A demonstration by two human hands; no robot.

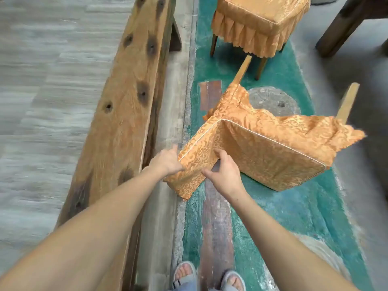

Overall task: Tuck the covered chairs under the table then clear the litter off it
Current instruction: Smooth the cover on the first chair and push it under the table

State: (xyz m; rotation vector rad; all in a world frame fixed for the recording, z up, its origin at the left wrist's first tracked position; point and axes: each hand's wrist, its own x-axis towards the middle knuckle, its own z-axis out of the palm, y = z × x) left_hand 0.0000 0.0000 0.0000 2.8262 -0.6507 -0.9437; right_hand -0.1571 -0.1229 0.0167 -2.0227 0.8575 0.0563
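A chair in an orange patterned cover (262, 152) is tipped over in front of me, two bare wooden legs pointing up and away. My left hand (168, 162) grips the left edge of its covered backrest. My right hand (224, 173) grips the same backrest from the right side, fingers curled over the fabric. A second covered chair (258, 24) with a pleated skirt stands upright farther ahead. The long wooden table (126, 106) runs along my left; I see no litter on the part in view.
The floor is worn green paint with a dark wooden strip (216, 227) under my feet and a round grey patch (273, 99) behind the tipped chair. A dark wooden leg of other furniture (344, 28) stands at the top right.
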